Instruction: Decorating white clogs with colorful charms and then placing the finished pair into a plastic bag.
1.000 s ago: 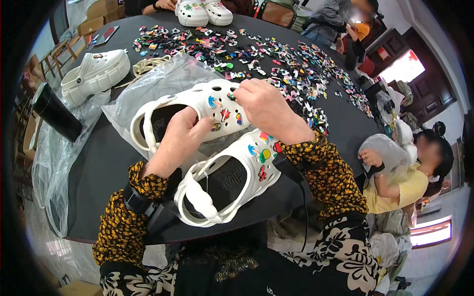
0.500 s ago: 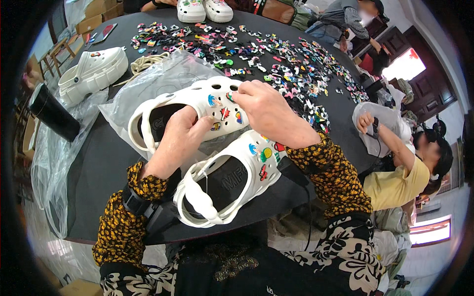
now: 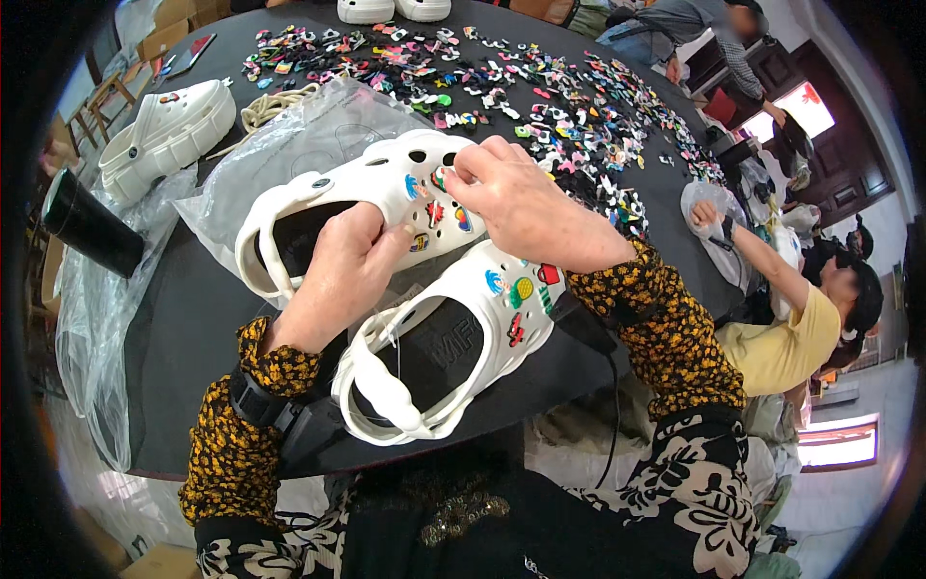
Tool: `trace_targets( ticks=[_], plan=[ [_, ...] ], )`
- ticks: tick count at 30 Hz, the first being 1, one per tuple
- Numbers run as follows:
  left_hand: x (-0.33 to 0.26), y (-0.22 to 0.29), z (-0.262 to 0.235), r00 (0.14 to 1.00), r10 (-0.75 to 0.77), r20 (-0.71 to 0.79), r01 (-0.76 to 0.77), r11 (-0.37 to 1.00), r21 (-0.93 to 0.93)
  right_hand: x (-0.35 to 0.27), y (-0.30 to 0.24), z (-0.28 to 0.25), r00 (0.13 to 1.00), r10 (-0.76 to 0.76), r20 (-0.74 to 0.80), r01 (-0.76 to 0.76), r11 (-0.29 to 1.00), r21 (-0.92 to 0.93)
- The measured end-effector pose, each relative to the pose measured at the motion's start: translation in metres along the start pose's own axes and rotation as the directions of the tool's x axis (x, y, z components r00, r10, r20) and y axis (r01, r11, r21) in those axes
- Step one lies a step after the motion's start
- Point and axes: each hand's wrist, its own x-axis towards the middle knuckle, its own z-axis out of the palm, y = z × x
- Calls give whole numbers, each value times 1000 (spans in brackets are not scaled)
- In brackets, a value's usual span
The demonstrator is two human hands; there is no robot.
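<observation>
With the held clog point(image 3: 386, 186) taken as the dial's centre, a dark cup point(image 3: 92, 227) is seen at 9 o'clock, placed well apart, presumably so that it is not knocked. At 10 o'clock a spare clog point(image 3: 166, 140) is set aside, perhaps to leave working room (at least one charm is fitted to it). Rope point(image 3: 275, 106) is laid at 11, beside a clear bag point(image 3: 309, 135).

The held clog is tilted above the table point(image 3: 212, 367), heel toward 8 and toe toward 2, so that its holes are likely presented to the right side. Its side wall is clamped by the left hand point(image 3: 352, 270), thumb outside and fingers inside, where their tips cannot be seen; steadiness seems to be given thus. At 5 o'clock a second clog point(image 3: 497, 352) is rested close by, decorated toe in sight, possibly for comparison. By the right hand point(image 3: 516, 198) a small charm point(image 3: 439, 179) is pinched at the toe, thumb and forefinger together. Loose charms point(image 3: 540, 106) are spread from 12 to 3, apparently for easy picking. Between 3 and 4, plastic is handled by a co-worker point(image 3: 786, 338).
</observation>
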Motion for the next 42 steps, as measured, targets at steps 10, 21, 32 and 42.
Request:
trace_targets(
  ticks=[10,21,32,42],
  plan=[
    [1,12,-8,983,-107,152,91,990,110,6,0,4,998,-48,36,50,998,-42],
    [7,24,-5,987,-139,78,156,948,-278,10,22,-5,991,26,-128,-10,992,126],
    [8,29,-8,974,-192,122,228,849,-477,18,19,-4,946,303,-117,-228,876,426],
    [10,36,-11,940,-309,141,339,885,-318,12,24,-11,912,365,-185,-258,864,431]
  ],
)
